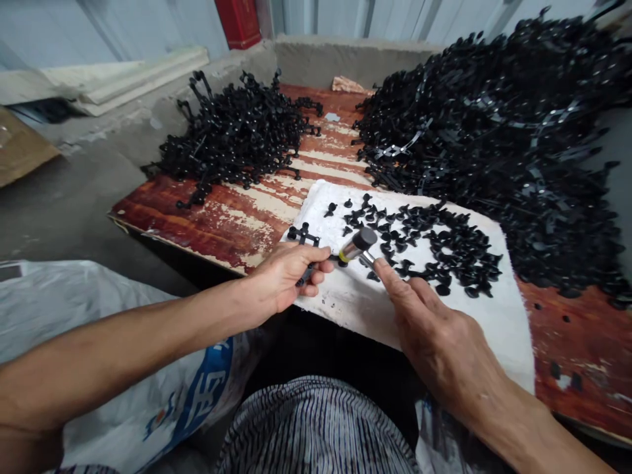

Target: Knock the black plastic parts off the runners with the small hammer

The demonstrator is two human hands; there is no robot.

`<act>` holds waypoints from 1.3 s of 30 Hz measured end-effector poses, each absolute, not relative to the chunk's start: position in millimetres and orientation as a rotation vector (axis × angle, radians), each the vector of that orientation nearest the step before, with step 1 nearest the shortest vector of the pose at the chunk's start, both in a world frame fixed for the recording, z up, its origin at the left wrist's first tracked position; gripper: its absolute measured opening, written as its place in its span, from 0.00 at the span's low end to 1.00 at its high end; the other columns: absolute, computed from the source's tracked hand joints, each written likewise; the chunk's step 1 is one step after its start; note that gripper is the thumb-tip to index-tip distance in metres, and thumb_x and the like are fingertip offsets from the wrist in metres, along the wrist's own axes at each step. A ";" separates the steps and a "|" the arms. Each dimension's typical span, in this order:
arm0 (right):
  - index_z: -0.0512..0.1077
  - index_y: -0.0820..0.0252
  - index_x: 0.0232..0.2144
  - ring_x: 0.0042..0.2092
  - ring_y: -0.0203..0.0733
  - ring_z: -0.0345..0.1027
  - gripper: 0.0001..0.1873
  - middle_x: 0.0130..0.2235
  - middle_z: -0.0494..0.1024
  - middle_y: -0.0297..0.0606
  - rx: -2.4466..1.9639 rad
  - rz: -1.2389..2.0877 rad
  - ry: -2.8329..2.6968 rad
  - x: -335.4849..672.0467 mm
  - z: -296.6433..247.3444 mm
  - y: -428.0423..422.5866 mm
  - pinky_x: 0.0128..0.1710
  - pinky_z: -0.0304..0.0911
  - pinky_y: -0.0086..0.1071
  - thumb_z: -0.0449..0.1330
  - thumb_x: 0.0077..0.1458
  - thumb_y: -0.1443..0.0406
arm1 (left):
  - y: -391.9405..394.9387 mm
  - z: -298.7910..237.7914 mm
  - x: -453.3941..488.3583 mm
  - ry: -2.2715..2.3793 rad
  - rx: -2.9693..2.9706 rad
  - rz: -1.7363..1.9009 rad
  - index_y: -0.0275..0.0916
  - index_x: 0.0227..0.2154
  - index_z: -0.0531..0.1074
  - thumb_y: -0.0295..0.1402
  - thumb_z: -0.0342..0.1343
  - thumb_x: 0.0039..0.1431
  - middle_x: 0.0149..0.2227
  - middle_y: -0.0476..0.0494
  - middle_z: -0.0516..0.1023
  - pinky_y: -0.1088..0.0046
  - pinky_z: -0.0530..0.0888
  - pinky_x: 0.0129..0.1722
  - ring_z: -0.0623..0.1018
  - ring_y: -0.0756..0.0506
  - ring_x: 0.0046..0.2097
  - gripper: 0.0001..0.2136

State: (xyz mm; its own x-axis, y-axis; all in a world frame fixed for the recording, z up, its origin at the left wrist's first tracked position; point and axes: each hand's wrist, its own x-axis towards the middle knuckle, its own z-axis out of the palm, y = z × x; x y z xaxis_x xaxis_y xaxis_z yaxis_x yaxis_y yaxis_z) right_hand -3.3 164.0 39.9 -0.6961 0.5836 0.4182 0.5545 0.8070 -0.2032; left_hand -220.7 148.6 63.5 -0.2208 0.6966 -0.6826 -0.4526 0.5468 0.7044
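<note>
My left hand (291,273) is closed on a small black jointed plastic part (305,236), which sticks out above and below the fingers over the cloth's near left edge. My right hand (424,309) grips the handle of a small mallet (358,245), index finger stretched along it. The mallet's head, dark at one end with a yellow ring near the other, is just right of my left fingertips, at the end of the black part. Whether it touches the part I cannot tell. Many small black knob-like pieces (444,247) are scattered on the white cloth (365,316) beyond the mallet.
The cloth lies on a worn red-brown board (237,224). A heap of black jointed parts (237,131) rises at the back left, and a larger heap of black strips (494,131) at the right. A white plastic sack (123,388) with blue print stands at the lower left.
</note>
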 end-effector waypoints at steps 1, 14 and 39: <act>0.48 0.52 0.68 0.21 0.36 0.62 0.35 0.31 0.69 0.34 -0.814 0.003 -2.587 -5.0 39.8 164.1 0.15 0.57 0.27 0.45 0.61 0.74 | 148.4 64.7 -220.7 1.445 0.229 1.066 0.32 0.23 0.68 0.24 0.54 0.61 0.18 0.51 0.69 0.83 0.56 0.13 0.63 0.58 0.15 0.10; 0.46 0.55 0.68 0.18 0.35 0.61 0.37 0.31 0.68 0.33 -0.744 -0.112 -2.611 -8.1 34.9 168.2 0.14 0.56 0.29 0.45 0.59 0.76 | 118.7 85.0 -264.8 2.022 2.136 0.606 0.36 0.43 0.70 0.34 0.53 0.58 0.47 0.36 0.73 0.55 0.66 0.50 0.71 0.38 0.49 0.11; 0.72 0.51 0.55 0.27 0.37 0.71 0.20 0.29 0.73 0.34 -1.209 0.840 -1.703 22.5 26.5 160.9 0.21 0.65 0.28 0.58 0.61 0.60 | 186.1 78.7 -237.9 1.568 0.692 0.805 0.36 0.19 0.64 0.26 0.62 0.55 0.21 0.44 0.77 0.78 0.66 0.13 0.69 0.53 0.16 0.14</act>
State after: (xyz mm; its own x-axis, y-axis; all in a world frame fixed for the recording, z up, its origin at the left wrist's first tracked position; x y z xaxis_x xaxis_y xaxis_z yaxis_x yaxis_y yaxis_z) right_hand 22.5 160.9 26.5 -0.1592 0.9519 0.2618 0.3718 0.3034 -0.8773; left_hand -237.9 186.1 78.7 -0.1415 0.8019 -0.5804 -0.0044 0.5858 0.8104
